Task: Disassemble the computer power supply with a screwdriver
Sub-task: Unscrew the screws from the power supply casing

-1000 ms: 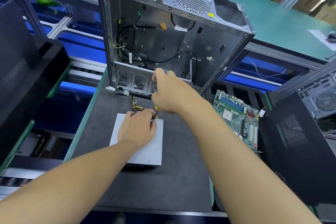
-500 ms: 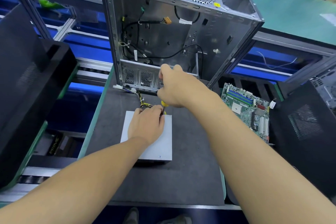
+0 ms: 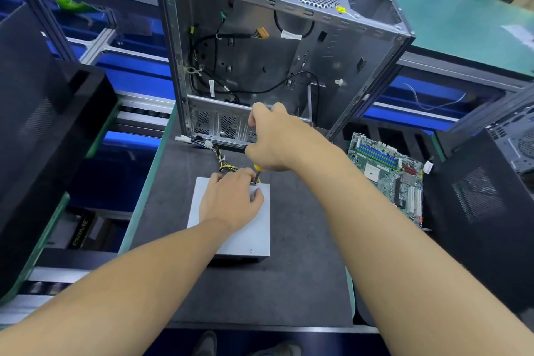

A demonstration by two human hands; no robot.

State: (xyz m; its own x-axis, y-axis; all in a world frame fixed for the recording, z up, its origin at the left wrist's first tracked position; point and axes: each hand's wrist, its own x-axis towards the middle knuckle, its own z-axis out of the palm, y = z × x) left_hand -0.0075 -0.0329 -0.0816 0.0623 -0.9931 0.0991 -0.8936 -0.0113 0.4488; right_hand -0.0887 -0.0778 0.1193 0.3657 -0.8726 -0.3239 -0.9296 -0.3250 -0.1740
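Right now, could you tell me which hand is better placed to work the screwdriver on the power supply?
Right. The right hand grips the yellow-handled screwdriver, its shaft pointing down at the far edge of the power supply; the left hand rests on top, likely steadying it.

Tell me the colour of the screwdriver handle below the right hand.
The screwdriver handle is yellow, shown in the head view under the right hand.

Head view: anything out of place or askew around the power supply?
Only the bare motherboard: it lies askew off the right edge of the mat, beside a black case. The power supply sits flat under the left hand.
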